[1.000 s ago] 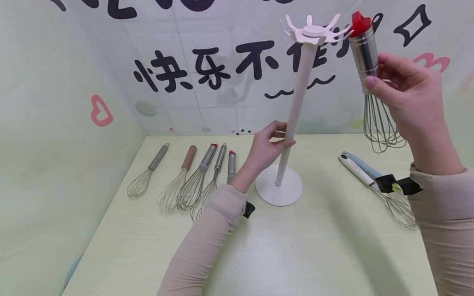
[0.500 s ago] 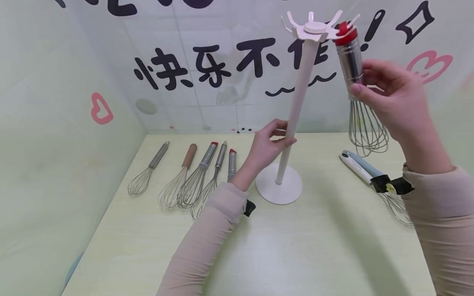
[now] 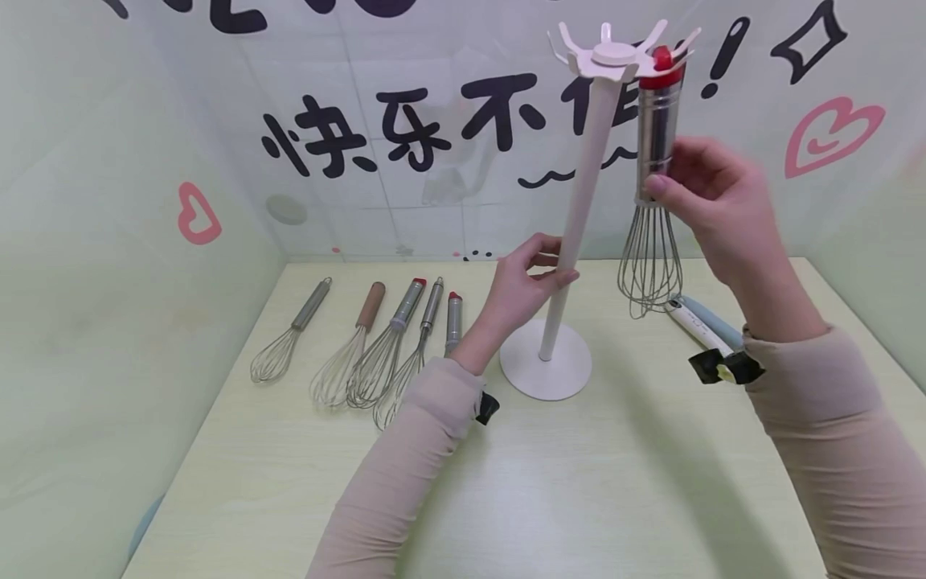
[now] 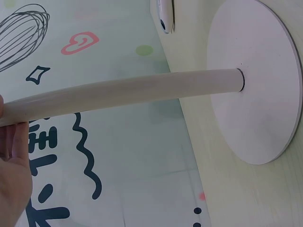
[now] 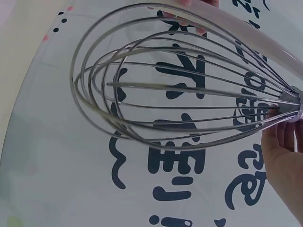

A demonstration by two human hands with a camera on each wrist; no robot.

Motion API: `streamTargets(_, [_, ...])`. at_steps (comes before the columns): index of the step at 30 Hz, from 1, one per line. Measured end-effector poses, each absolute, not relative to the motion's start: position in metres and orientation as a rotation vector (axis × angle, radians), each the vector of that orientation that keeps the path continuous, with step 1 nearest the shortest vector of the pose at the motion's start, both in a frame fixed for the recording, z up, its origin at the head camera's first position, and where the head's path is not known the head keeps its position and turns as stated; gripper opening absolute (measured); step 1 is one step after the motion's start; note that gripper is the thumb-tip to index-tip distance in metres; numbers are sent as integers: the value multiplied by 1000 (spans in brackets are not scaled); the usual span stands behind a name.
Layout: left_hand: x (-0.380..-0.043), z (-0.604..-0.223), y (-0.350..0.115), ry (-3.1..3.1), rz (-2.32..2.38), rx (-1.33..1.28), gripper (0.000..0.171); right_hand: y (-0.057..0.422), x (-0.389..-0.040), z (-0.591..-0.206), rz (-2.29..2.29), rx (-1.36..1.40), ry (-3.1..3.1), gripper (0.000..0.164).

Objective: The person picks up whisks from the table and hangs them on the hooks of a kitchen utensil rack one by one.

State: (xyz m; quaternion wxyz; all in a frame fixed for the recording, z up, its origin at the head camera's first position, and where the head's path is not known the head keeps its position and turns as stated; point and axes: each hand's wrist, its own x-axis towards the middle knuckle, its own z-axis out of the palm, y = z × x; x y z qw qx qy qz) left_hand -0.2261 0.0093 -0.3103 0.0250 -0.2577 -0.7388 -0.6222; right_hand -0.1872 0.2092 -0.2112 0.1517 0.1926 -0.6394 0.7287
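My right hand (image 3: 723, 209) pinches the steel handle of a whisk (image 3: 657, 137), whose red cap points up and whose wires hang down. The cap overlaps the right-hand hooks of a white rack (image 3: 615, 58) in the head view. In the right wrist view the wire loops of the whisk (image 5: 184, 90) fill the middle. My left hand (image 3: 524, 281) grips the rack's pole between thumb and fingers, about a third of the way up. The left wrist view shows the pole (image 4: 132, 92) running into its round base (image 4: 265, 113), which stands flat on the table.
Several whisks lie left of the base, among them a small steel one (image 3: 289, 334), a brown-handled one (image 3: 369, 305) and a red-capped one (image 3: 452, 318). A white-handled whisk (image 3: 698, 326) and a blue handle (image 3: 712, 322) lie at right. A printed cloth (image 3: 434, 201) hangs behind the table.
My right hand has carried the whisk left, bringing its red cap in to the rack's right-hand hooks, and the whisk now hangs more upright. My left hand has stayed on the pole.
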Motion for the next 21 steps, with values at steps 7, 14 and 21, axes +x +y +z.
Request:
streamTargets(7, [-226, -310, 10, -2273, -1921, -800, 32, 200, -190, -215, 2133, 623, -1777, 31])
streamTargets(14, [-226, -310, 10, -2276, -1916, -803, 33, 196, -190, -219, 2130, 637, -1794, 31])
streamTargets(21, [-227, -312, 9, -2281, -1903, -806, 35, 196, -189, -221, 2122, 630, -1839, 31])
